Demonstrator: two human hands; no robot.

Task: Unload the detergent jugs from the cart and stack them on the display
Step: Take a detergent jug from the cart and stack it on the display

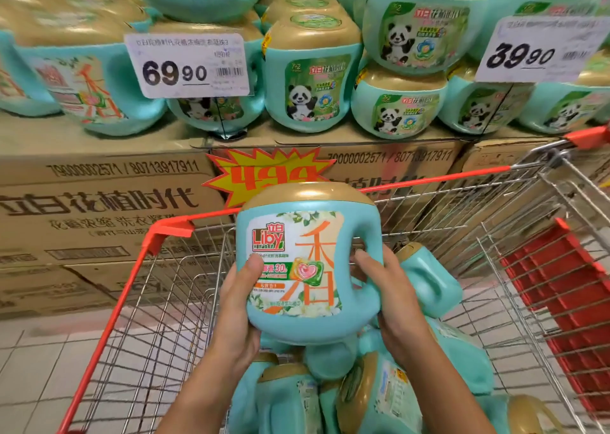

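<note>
Bright, even store light; soft blur and smearing (worst toward the bowed, wide-angle edges)

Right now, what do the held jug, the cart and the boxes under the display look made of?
Held detergent jug: smooth teal plastic, judging by its moulded handle and soft sheen. Cart: shiny bare metal wire, with red trim, probably plastic. Boxes: matte brown printed cardboard, flap seams showing.
</note>
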